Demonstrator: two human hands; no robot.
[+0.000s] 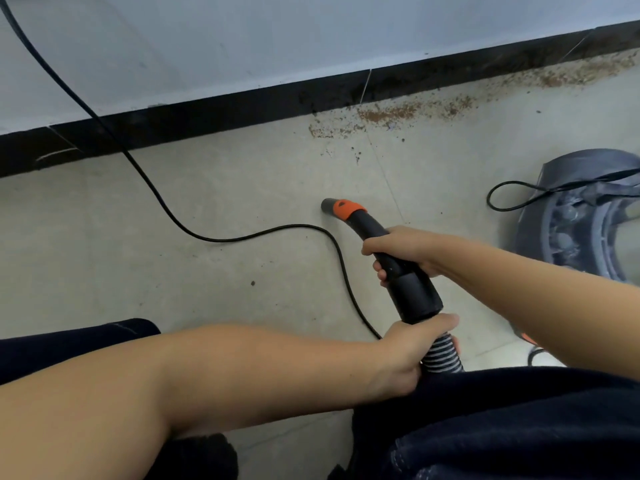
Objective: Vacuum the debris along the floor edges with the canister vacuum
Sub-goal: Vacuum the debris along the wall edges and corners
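Head view: both hands' grip on vacuum hose [398, 268], canister [585, 216] beside.

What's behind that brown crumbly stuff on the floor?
Right behind the brown debris runs a black baseboard, and above it the pale wall. Some crumbs sit against the baseboard's foot. What lies beneath the thickest patches is covered, so the floor there cannot be seen.
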